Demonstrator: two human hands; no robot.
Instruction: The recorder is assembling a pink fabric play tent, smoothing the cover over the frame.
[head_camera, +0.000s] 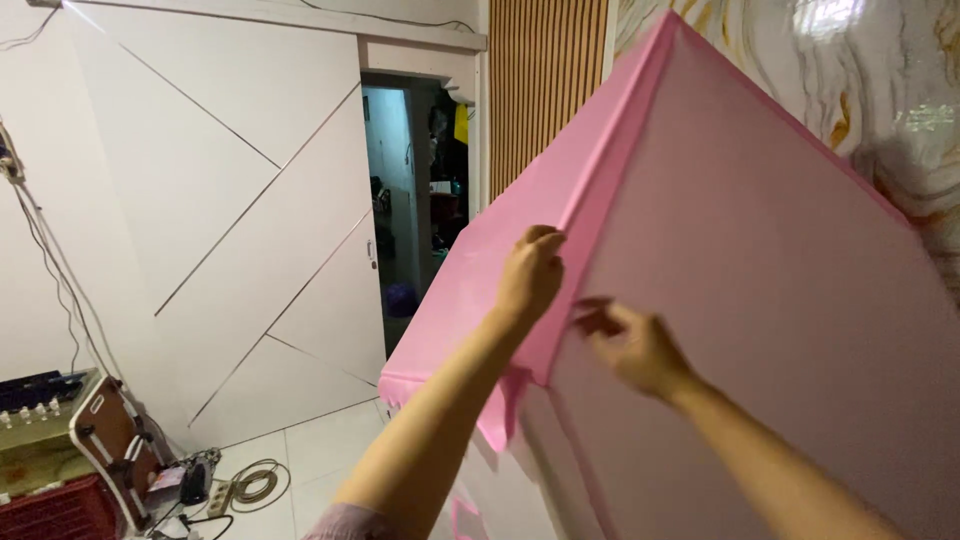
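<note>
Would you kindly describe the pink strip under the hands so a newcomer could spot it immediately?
Start at the big pale pink panel filling the right side. Along its near slanted edge runs a brighter pink strip, where the left hand presses and the right hand pinches. Its saturated pink stands out against the paler panel.

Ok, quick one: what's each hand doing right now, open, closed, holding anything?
Left hand: closed, fingers curled over the folded edge of the pink panel.
Right hand: blurred, fingers at the panel's face; grip cannot be told.
</note>
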